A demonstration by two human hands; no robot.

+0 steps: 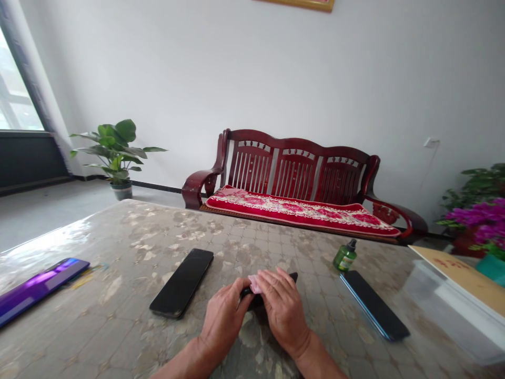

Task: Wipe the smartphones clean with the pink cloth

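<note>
Cloth (254, 285), pink and bunched, is held in our right hand (284, 309) against a black phone-like object (256, 302) that our left hand (224, 311) clamps, left of the green bottle (344, 257). We see a blue-edged smartphone (374, 305) just nearer than that bottle, a black smartphone (182, 283) well left.

Wall (177, 79): painted whitish, hung with a gold-toned frame (315, 6)
Bench (293, 176): made of dark red wood, placed before the wall, spread with a red floral mat (300, 209)
Floor (35, 213): finished in grey, edged with dark skirting (163, 186)
Window (16, 95): set at left, daylight admitted
</note>
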